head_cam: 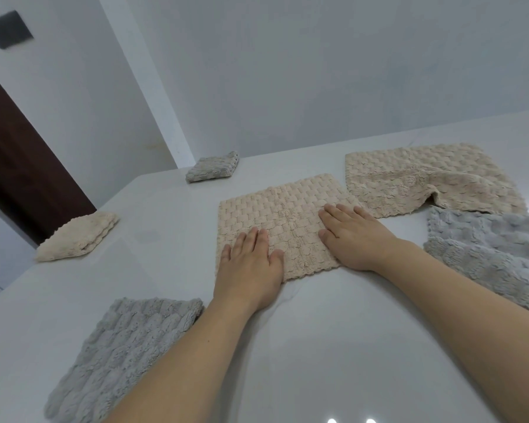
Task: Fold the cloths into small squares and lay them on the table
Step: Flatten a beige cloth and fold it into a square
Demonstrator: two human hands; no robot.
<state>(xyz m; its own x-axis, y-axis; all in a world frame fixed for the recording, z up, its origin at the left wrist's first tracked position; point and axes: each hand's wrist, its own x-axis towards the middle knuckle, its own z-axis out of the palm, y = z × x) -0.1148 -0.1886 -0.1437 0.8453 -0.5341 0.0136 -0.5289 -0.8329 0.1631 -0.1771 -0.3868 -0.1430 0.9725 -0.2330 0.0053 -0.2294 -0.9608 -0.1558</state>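
A beige textured cloth (pixel 283 213) lies spread flat in the middle of the white table (pixel 333 346). My left hand (pixel 249 265) presses flat on its near left corner, fingers straight. My right hand (pixel 353 236) rests flat on its right side, fingers straight and pointing left. A second beige cloth (pixel 422 175) lies rumpled at the back right. A grey cloth (pixel 495 251) is bunched at the right edge. Another grey cloth (pixel 116 358) lies flat at the near left.
A small folded beige square (pixel 78 236) sits near the table's left edge. A small folded grey square (pixel 213 167) sits at the far corner by the white wall. A dark door (pixel 22 166) stands beyond the left edge.
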